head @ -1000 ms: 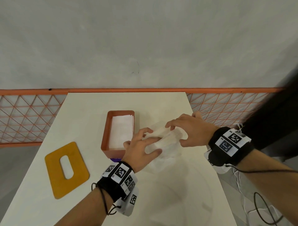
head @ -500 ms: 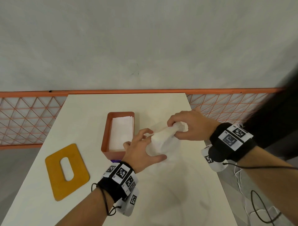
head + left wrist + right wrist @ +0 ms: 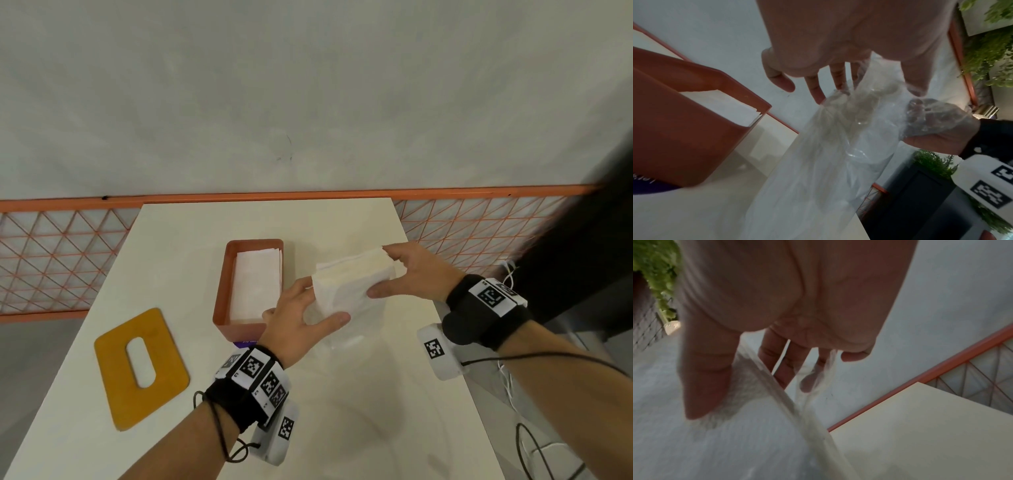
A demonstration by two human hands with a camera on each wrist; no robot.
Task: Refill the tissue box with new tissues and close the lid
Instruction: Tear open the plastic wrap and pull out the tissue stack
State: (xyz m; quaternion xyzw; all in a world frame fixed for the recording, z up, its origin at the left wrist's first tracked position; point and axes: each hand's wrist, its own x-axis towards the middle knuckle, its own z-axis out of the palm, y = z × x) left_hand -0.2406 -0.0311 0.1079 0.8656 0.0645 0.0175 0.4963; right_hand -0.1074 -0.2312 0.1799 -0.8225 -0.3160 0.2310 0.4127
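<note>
Now tissue stack (image 3: 352, 281) lifted, plastic wrapper (image 3: 346, 337) lower

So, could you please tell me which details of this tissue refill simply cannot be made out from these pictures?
- Head view: the tissue box near end and a purple label are partly behind the left hand; the text is too small to read.
- Left wrist view: the tissue stack blurs behind the clear wrapper.
- Right wrist view: motion blur hides how the right hand grips the stack.
- How full the box is: its walls hide the depth.
</note>
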